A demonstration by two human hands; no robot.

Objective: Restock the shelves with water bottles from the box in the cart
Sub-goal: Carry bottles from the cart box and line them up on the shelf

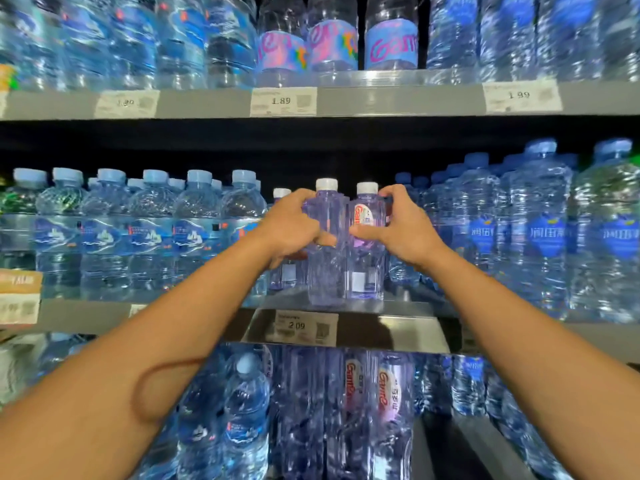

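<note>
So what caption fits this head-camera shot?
Both hands, left and right, set two white-capped water bottles on the middle shelf.

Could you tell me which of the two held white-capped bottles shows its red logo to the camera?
The one in the right hand: the right bottle. The left bottle shows only clear plastic.

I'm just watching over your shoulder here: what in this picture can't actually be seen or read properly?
- Cart and box: outside the head view entirely.
- Small print on the middle price tag: too small; only 2.09 reads.
- Label of the left bottle: covered by the left hand.
- Lower label of the right bottle: hidden by the right hand.
- Top-left bottles: blurred, labels unreadable.
</note>
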